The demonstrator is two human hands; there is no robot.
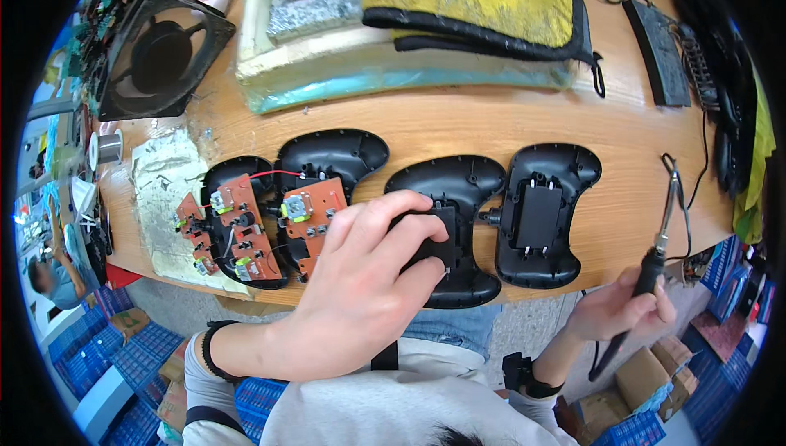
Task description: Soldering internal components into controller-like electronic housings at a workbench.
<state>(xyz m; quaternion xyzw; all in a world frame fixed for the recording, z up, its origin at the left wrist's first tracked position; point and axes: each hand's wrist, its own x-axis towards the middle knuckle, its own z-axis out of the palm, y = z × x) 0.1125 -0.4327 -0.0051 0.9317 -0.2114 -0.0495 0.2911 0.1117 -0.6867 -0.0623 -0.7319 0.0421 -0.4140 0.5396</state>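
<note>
My left hand [364,270] reaches over a black game controller shell [454,174] lying open on the bench, fingers curled onto the dark block at its middle. What the fingertips grip there is partly hidden. In my right hand [614,308], held off the bench's near edge, is a soldering iron [652,270], its metal tip pointing up and away. To the right lies a second shell [565,163] with a black rectangular box [539,215] and metal tabs. Left of my left hand are two more shells with orange circuit boards [246,245] and a red wire.
A yellow cloth [483,0] lies over a foam tray [262,77] at the back. Solder wire spool [106,148] and black fan-like frame [164,53] stand at left. A black bar [657,53] and the iron's cable [692,208] are at right. Boxes stand on the floor.
</note>
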